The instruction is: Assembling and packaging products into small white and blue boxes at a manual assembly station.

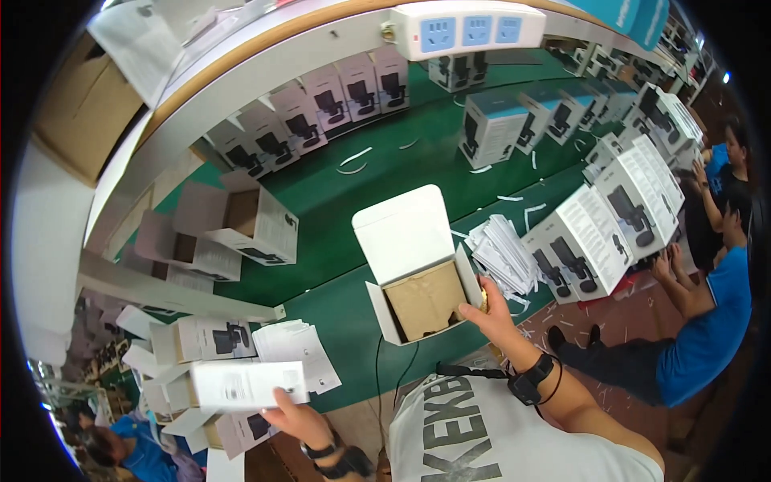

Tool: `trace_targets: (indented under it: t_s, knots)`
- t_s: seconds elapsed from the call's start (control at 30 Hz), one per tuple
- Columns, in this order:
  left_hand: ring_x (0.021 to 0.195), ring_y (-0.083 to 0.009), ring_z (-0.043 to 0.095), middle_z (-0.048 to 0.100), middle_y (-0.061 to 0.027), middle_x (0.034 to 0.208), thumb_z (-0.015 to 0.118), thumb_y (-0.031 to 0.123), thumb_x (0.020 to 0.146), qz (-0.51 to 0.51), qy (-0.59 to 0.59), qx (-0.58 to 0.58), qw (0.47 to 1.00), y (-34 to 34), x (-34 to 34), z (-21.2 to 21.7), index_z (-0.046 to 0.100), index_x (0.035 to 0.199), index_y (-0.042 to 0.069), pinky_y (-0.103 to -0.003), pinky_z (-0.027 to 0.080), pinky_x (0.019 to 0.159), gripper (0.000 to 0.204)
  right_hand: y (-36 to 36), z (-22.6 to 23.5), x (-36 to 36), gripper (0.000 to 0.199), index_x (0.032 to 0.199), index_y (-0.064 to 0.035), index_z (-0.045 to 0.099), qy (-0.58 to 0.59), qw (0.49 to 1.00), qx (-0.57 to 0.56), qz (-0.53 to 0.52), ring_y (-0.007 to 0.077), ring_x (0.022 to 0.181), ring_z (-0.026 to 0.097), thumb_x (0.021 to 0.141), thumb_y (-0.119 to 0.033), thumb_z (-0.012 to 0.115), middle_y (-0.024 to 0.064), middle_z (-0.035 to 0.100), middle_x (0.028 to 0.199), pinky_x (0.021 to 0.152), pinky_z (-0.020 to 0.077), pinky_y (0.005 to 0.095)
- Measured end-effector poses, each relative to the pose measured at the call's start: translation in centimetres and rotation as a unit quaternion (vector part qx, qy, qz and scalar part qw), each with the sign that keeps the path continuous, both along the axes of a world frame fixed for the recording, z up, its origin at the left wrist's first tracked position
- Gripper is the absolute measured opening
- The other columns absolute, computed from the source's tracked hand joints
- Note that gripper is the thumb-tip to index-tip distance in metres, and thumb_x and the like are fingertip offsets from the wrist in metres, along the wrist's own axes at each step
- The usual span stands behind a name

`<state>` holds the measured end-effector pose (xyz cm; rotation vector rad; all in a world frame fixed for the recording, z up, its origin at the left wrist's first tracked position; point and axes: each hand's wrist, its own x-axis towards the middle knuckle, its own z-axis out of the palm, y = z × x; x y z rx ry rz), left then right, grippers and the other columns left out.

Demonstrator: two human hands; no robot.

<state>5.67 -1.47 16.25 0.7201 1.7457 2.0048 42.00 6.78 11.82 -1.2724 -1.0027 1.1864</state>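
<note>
In front of me an open white carton [401, 233] stands with its lid flap raised and side flaps spread. A brown cardboard insert [426, 301] fills its inside. My right hand [491, 315] is closed on the carton's right edge, thumb over the rim; something small and yellowish shows by the fingers. Off to the left, my left hand [301, 422] is closed on the edge of a white printed carton [249, 384], whose far side is hidden. Just beyond that hand lie a stack of white printed sheets [297, 353] and open cartons [213, 337].
A pile of folded white leaflets [502, 257] lies right of the open carton. Printed boxes [578, 249] stack at the right; more line the green belt [377, 169]. A power strip [470, 30] hangs on the shelf edge. People in blue [707, 321] work on both sides.
</note>
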Motion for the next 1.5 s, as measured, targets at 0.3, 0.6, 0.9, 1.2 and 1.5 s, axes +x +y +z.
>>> trace_targets:
  t_s: [0.3,0.6,0.9,1.2,1.5]
  knots:
    - [0.12,-0.0333,0.061,0.057,-0.0222,0.137,0.067,0.001,0.088,-0.281,0.354,-0.012,0.892,6.4,12.3,-1.0,0.053,0.136,-0.008,-0.045,0.048,0.105,0.051,-2.2,1.5,1.5,0.045,0.133,-0.0025,0.058,-0.033,0.998,-0.058,0.022,0.0029,0.071,0.042,0.093,-0.009,0.077,-0.0079,0.047,0.082,0.065,0.0375,0.0202]
    - [0.115,-0.0493,0.056,0.052,-0.0291,0.134,0.058,-0.001,0.08,-0.167,0.416,0.077,0.89,8.5,12.4,-3.1,0.046,0.126,0.001,-0.053,0.049,0.097,0.048,-4.7,1.0,1.8,0.03,0.121,-0.0066,0.067,-0.176,0.938,0.15,0.257,0.0135,0.075,0.069,0.093,-0.012,0.075,0.0025,0.071,0.086,0.065,0.0529,0.0308]
    - [0.113,-0.0461,0.057,0.053,-0.0304,0.128,0.056,-0.004,0.077,-0.248,0.409,0.09,0.874,9.8,13.3,-1.7,0.041,0.129,0.001,-0.052,0.049,0.096,0.054,-2.7,-14.1,-8.2,0.028,0.113,-0.0113,0.071,-0.552,0.698,0.1,0.444,0.0339,0.089,0.075,0.089,-0.025,0.069,0.0141,0.075,0.103,0.074,0.0603,0.0476]
    - [0.106,-0.0423,0.058,0.053,-0.0291,0.129,0.058,-0.003,0.077,-0.267,0.412,0.119,0.863,10.1,13.9,-2.5,0.041,0.132,0.001,-0.05,0.05,0.095,0.058,-4.8,-14.0,-12.6,0.024,0.109,-0.0081,0.071,-0.233,0.694,0.179,0.657,0.0413,0.1,0.071,0.089,-0.022,0.069,0.0159,0.074,0.106,0.081,0.057,0.0528]
    - [0.114,-0.0449,0.059,0.051,-0.0293,0.136,0.063,-0.001,0.08,-0.26,0.434,0.104,0.856,8.2,11.8,-3.4,0.039,0.146,0.002,-0.049,0.054,0.094,0.07,0.8,10.3,-4.2,0.032,0.111,-0.0071,0.068,-0.245,0.911,0.191,0.27,0.0315,0.069,0.07,0.088,-0.026,0.08,0.0114,0.071,0.08,0.063,0.0534,0.0395]
